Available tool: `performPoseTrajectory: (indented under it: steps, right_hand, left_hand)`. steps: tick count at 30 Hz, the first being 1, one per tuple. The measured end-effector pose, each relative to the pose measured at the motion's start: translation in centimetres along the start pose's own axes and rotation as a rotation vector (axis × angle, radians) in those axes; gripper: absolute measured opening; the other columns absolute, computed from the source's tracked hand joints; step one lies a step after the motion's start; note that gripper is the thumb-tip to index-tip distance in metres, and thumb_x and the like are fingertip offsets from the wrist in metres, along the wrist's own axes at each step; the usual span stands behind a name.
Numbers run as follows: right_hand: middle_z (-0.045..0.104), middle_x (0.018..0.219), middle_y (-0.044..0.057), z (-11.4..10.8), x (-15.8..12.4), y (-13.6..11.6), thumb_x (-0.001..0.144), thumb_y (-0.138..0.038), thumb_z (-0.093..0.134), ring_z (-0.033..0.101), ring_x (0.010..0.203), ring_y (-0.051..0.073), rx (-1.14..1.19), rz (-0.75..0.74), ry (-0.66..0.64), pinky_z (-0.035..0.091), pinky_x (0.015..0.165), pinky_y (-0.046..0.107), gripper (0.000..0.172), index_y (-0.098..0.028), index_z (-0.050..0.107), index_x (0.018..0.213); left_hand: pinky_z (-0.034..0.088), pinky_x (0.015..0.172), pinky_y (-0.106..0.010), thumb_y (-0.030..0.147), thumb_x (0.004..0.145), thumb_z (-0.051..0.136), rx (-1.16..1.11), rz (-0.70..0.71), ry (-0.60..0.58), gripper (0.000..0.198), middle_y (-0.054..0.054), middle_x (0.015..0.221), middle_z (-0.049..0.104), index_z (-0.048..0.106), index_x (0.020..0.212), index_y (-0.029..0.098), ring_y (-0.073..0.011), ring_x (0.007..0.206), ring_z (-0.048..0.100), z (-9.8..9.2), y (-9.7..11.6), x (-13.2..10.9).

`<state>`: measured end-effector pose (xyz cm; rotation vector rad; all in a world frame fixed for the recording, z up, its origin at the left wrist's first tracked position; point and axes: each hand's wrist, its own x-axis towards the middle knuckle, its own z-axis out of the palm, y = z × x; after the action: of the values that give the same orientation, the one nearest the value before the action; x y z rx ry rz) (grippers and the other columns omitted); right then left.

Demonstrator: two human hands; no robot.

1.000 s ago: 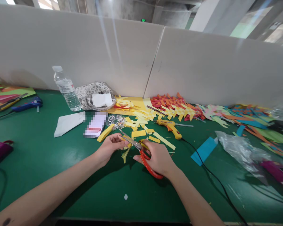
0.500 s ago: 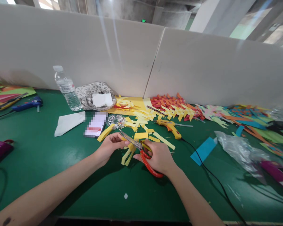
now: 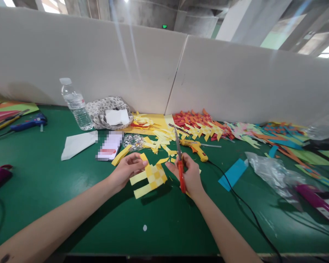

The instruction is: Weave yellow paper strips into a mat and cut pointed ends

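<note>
My left hand [image 3: 129, 170] pinches one strip of a woven yellow paper piece [image 3: 157, 176], holding it just above the green table. The piece has a checked light and dark yellow body with loose strips sticking out to the left and at the top. In my right hand [image 3: 191, 176] is a pair of scissors [image 3: 181, 171] with red handles; the blades point up and away, apart from the paper. Behind my hands lie yellow paper strips and scraps [image 3: 159, 140]. A yellow glue gun [image 3: 195, 147] rests past my right hand.
A water bottle [image 3: 77, 106], a patterned cloth pouch [image 3: 105, 109], a phone [image 3: 109, 146] and a dish of small googly eyes [image 3: 133, 141] stand at the back left. Red woven pieces [image 3: 193, 122] lie along the partition. A black cord [image 3: 245, 204] crosses the right side near a plastic bag [image 3: 271, 175].
The scissors have swung away from the left hand and turned upright. The woven paper has turned, so its checked face and strips now show clearly.
</note>
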<state>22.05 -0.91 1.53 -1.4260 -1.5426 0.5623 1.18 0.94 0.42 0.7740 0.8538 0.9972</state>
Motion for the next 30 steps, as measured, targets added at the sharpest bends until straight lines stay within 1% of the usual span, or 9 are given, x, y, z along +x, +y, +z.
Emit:
performPoseTrajectory:
  steps: [2, 4, 7, 9, 12, 14, 17, 22, 30]
  right_hand:
    - [0.055, 0.075, -0.002, -0.1, 0.3, 0.0, 0.062, -0.046, 0.073, 0.055, 0.068, 0.014, 0.235, 0.024, -0.054, 0.047, 0.064, 0.028, 0.042, -0.023, 0.038, 0.073]
    - [0.06, 0.087, 0.002, -0.1, 0.3, -0.2, 0.061, -0.042, 0.075, 0.059, 0.081, 0.018, 0.365, 0.064, -0.181, 0.049, 0.071, 0.032, 0.043, -0.024, 0.038, 0.075]
    - [0.06, 0.079, 0.0, 0.4, 0.2, -0.3, 0.059, -0.039, 0.075, 0.06, 0.075, 0.017, 0.399, 0.115, -0.277, 0.05, 0.07, 0.034, 0.042, -0.023, 0.039, 0.073]
    - [0.055, 0.067, -0.004, 0.9, 0.1, 0.1, 0.057, -0.038, 0.076, 0.055, 0.061, 0.013, 0.341, 0.148, -0.28, 0.049, 0.063, 0.031, 0.042, -0.023, 0.04, 0.07]
    - [0.054, 0.064, -0.005, 1.5, 0.2, 0.8, 0.055, -0.035, 0.077, 0.05, 0.055, 0.011, 0.298, 0.201, -0.274, 0.046, 0.058, 0.029, 0.041, -0.022, 0.04, 0.069]
    - [0.053, 0.063, -0.006, 1.7, 0.2, 0.8, 0.054, -0.034, 0.077, 0.05, 0.055, 0.011, 0.328, 0.234, -0.26, 0.046, 0.059, 0.029, 0.041, -0.022, 0.04, 0.07]
    - [0.051, 0.062, -0.006, 1.5, 0.2, 0.2, 0.055, -0.034, 0.075, 0.052, 0.059, 0.012, 0.367, 0.233, -0.234, 0.046, 0.063, 0.03, 0.04, -0.022, 0.04, 0.069]
    - [0.059, 0.078, 0.0, 1.2, 0.0, -0.4, 0.056, -0.034, 0.076, 0.057, 0.071, 0.015, 0.362, 0.157, -0.209, 0.048, 0.069, 0.033, 0.04, -0.022, 0.04, 0.068]
    - [0.059, 0.066, -0.004, 1.3, 0.1, -0.2, 0.053, -0.031, 0.079, 0.061, 0.065, 0.015, 0.42, 0.24, -0.199, 0.051, 0.074, 0.037, 0.041, -0.022, 0.043, 0.071]
  left_hand:
    - [0.048, 0.058, -0.015, 0.023, 0.059, 0.082, -0.017, -0.041, -0.013, 0.031, 0.004, 0.069, 0.066, 0.058, 0.078, 0.018, -0.0062, 0.06, 0.061, 0.0, 0.0, 0.0]
    - [0.05, 0.06, -0.017, 0.024, 0.059, 0.082, -0.026, -0.052, -0.025, 0.032, 0.003, 0.071, 0.067, 0.058, 0.079, 0.018, -0.0075, 0.061, 0.063, 0.0, -0.2, 0.0]
    - [0.048, 0.056, -0.017, 0.025, 0.058, 0.082, -0.025, -0.028, -0.036, 0.033, 0.004, 0.068, 0.066, 0.058, 0.08, 0.018, -0.0079, 0.058, 0.062, -0.2, -0.5, 0.2]
    - [0.047, 0.052, -0.016, 0.026, 0.059, 0.082, -0.001, -0.002, -0.031, 0.032, 0.004, 0.065, 0.066, 0.058, 0.079, 0.019, -0.0076, 0.055, 0.061, -0.3, -0.6, 0.5]
    - [0.047, 0.056, -0.017, 0.028, 0.059, 0.081, 0.059, 0.033, 0.019, 0.029, 0.003, 0.068, 0.067, 0.06, 0.078, 0.019, -0.0083, 0.058, 0.062, -0.5, -0.7, 0.8]
    - [0.049, 0.062, -0.019, 0.026, 0.057, 0.082, 0.114, 0.041, 0.044, 0.031, 0.001, 0.072, 0.069, 0.062, 0.08, 0.019, -0.0099, 0.064, 0.064, -0.6, -0.7, 0.9]
    - [0.05, 0.067, -0.021, 0.021, 0.053, 0.083, 0.231, 0.045, 0.014, 0.039, 0.0, 0.073, 0.07, 0.064, 0.087, 0.019, -0.0118, 0.066, 0.065, -0.4, -0.5, 0.6]
    - [0.049, 0.064, -0.022, 0.02, 0.056, 0.081, 0.388, 0.018, -0.046, 0.04, 0.0, 0.066, 0.068, 0.065, 0.092, 0.019, -0.0123, 0.061, 0.064, 0.2, -0.5, -0.1]
    - [0.048, 0.066, -0.024, 0.021, 0.055, 0.081, 0.434, -0.009, -0.078, 0.044, 0.0, 0.069, 0.068, 0.061, 0.094, 0.019, -0.0132, 0.063, 0.064, 0.0, -0.9, 0.1]
